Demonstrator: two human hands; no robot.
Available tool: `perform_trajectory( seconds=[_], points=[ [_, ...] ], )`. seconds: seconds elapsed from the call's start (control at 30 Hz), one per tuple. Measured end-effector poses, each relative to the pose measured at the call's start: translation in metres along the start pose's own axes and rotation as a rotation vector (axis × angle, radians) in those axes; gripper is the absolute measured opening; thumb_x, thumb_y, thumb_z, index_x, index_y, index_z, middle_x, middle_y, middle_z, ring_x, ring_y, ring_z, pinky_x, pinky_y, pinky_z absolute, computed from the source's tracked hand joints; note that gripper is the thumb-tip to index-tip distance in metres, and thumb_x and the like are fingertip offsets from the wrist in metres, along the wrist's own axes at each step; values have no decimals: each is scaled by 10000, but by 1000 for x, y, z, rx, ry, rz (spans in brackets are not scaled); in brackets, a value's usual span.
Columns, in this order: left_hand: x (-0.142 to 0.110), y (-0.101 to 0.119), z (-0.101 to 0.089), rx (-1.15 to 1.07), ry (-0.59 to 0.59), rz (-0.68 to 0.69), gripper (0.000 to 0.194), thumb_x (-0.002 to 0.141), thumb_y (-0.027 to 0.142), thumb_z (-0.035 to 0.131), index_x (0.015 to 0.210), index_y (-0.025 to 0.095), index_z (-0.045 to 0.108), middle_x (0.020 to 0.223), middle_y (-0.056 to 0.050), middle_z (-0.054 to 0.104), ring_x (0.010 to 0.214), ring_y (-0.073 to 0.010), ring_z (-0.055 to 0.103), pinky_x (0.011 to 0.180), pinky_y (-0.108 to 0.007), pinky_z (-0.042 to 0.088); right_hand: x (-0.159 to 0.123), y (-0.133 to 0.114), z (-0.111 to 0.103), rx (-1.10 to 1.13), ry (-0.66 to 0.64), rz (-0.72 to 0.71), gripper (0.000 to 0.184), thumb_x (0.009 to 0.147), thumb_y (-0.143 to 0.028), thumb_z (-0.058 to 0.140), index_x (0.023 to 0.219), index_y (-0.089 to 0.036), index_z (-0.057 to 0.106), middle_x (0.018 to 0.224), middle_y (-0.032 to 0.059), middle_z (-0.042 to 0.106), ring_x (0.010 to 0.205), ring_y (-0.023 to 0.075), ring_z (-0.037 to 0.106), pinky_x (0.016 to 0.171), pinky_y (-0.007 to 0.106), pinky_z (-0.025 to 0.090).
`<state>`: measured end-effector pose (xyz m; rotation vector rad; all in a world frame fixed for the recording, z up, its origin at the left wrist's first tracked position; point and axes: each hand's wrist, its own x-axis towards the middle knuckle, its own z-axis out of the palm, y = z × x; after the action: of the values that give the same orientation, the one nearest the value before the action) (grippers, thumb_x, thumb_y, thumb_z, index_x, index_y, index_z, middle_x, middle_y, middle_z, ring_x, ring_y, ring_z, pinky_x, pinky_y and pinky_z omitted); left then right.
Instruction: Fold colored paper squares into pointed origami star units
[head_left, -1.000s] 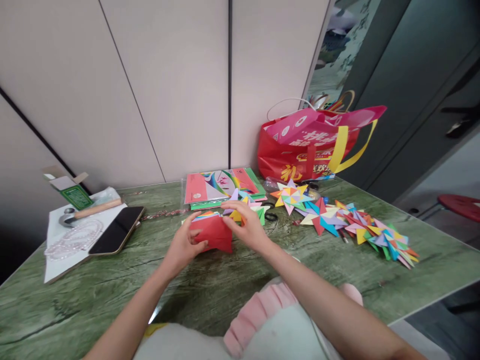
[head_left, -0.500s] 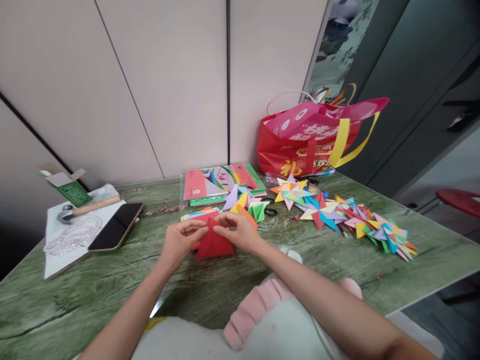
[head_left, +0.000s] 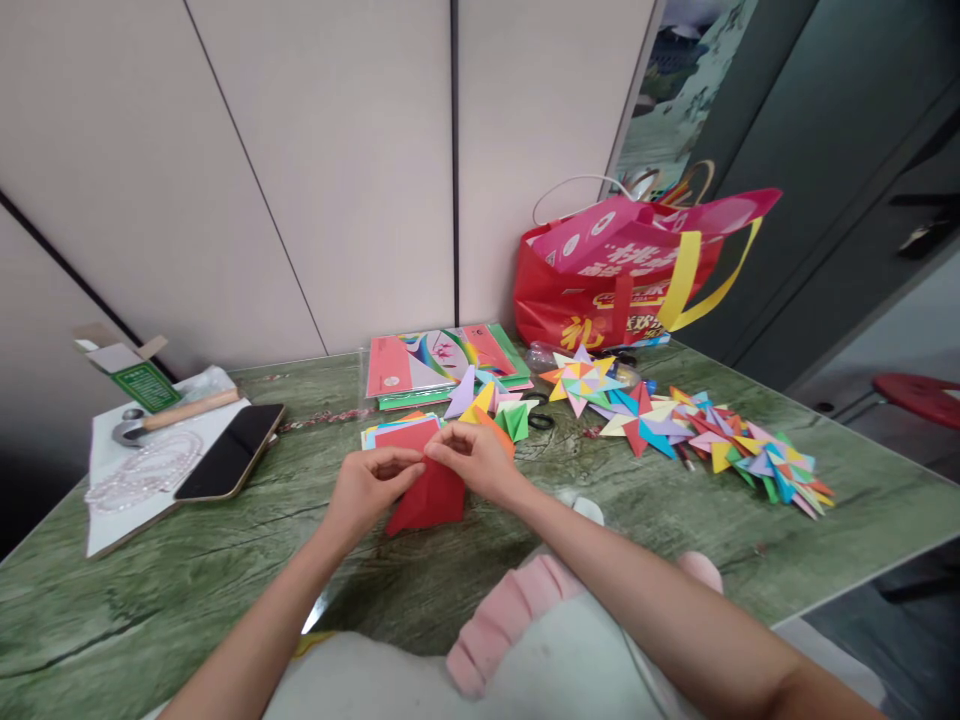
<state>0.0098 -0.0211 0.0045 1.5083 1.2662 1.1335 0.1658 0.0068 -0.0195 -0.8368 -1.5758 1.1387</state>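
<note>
A red sheet of paper, partly folded, is held just above the green marbled table. My left hand pinches its upper left part, and my right hand pinches its top edge; the fingertips of both meet there. Right behind my hands lies a small stack of coloured paper squares with a red one on top. A few folded paper pieces in lilac, yellow, orange and green sit just beyond my right hand.
A pack of coloured paper lies by the wall. Several finished paper stars spread to the right, before a red bag. Scissors lie near the folded pieces. At left a white board holds a phone, beads, hammer.
The red sheet went from a flat piece on the table to a folded shape lifted between both hands. My hands drew together, fingertips now pinching its top.
</note>
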Motion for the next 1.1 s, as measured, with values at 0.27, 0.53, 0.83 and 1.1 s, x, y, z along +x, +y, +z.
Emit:
perform_trajectory(
  seconds=[0.27,0.53,0.83,1.1],
  points=[
    [1,-5,-1,-9,21,6,198,588,262,701,759,161,710,679,-41,719,600,-178,648,520,-225,500,-1,1,1,117,29,40,201,618,-330,680,746,-183,637,693,3,642,633,138,581,617,258,457],
    [-1,-4,0,38,12,66,235,633,259,659,841,157,702,772,-49,727,701,-194,666,637,-258,528,0,2,1,82,32,25,187,656,-339,648,680,-167,579,628,-17,582,556,100,511,541,222,399],
    [0,-12,-3,257,13,156,200,682,293,610,804,184,725,724,-34,726,710,-211,651,574,-261,527,0,3,0,37,-36,7,167,665,-312,650,669,-163,574,628,-15,557,574,97,483,550,224,385],
    [-1,-7,-2,204,-7,122,198,665,277,621,796,174,727,658,-22,710,611,-176,624,521,-228,501,-1,-2,1,80,-50,-6,150,671,-298,648,732,-169,600,691,-8,597,618,105,530,590,230,419]
  ],
)
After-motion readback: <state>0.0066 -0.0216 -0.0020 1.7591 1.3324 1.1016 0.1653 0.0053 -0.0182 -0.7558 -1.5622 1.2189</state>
